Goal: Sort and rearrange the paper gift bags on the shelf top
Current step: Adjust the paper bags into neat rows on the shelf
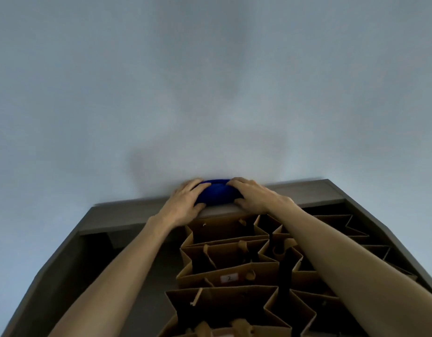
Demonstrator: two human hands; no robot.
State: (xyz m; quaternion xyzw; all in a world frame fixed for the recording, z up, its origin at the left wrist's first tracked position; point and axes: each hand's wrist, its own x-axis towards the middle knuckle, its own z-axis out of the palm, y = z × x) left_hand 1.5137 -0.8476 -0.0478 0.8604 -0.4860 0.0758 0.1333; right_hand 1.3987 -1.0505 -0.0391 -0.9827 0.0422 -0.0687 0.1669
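Observation:
Several brown paper gift bags (pixel 224 271) stand open in rows on the dark shelf top (pixel 127 215), running from the near edge to the back rail. One bag carries a small white label with the number 2 (pixel 229 278). At the back rail, against the wall, sits a rounded dark blue object (pixel 216 192). My left hand (pixel 185 203) grips its left side and my right hand (pixel 253 197) grips its right side. Both forearms reach over the bags. What the blue object is cannot be told.
A pale grey wall (pixel 210 93) rises straight behind the shelf. The shelf's raised dark edges (pixel 390 239) frame the bags on both sides. A bare strip of shelf surface (pixel 142 300) lies left of the bag rows.

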